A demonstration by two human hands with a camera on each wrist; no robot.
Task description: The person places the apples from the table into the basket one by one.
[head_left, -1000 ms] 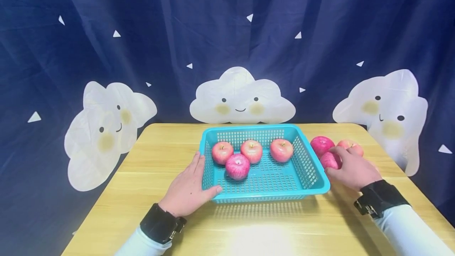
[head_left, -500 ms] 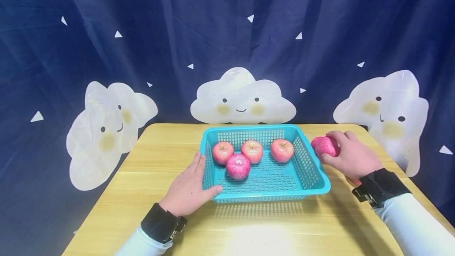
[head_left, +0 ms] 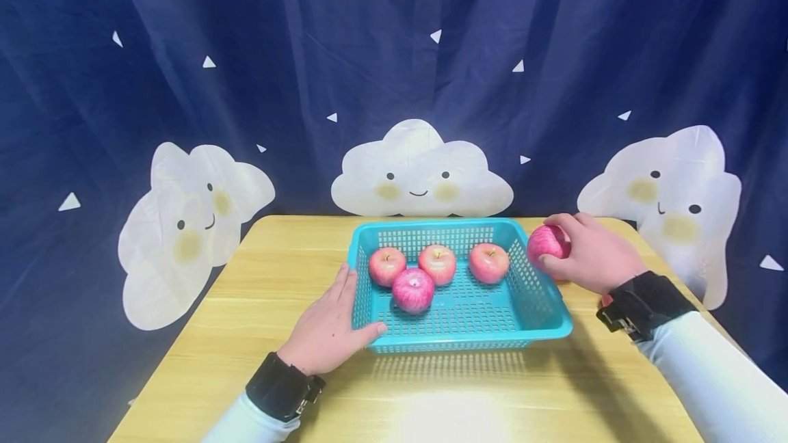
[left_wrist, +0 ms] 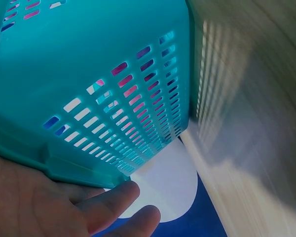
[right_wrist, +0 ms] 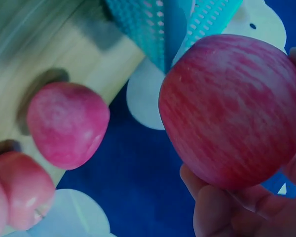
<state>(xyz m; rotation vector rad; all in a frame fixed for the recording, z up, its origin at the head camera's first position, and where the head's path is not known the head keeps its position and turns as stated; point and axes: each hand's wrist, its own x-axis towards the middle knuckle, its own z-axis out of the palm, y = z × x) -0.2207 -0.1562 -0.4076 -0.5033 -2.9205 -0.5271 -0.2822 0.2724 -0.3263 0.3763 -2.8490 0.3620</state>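
My right hand (head_left: pixel 596 256) grips a streaked red apple (head_left: pixel 546 245) at the right rim of a turquoise plastic basket (head_left: pixel 468 339). In the right wrist view, fingers and thumb curl round this apple (right_wrist: pixel 232 113), which is held above the table. My left hand (head_left: pixel 326 327) lies along the basket's left side, fingers straight on the rim and thumb over the front left corner. Inside the basket are a left apple (head_left: pixel 387 266), a middle apple (head_left: pixel 437 264), a right apple (head_left: pixel 489 263) and a darker front apple (head_left: pixel 413 290).
Right of the basket, mostly hidden by my right hand in the head view, a pink-red apple (right_wrist: pixel 68 126) and paler apples (right_wrist: pixel 24 190) sit on the wooden table (head_left: pixel 246 320). A dark blue curtain (head_left: pixel 394 53) with white clouds hangs behind the table.
My right hand has picked up an apple from the group on the right and brought it up and leftward to the basket's rim. My left hand stays on the basket.
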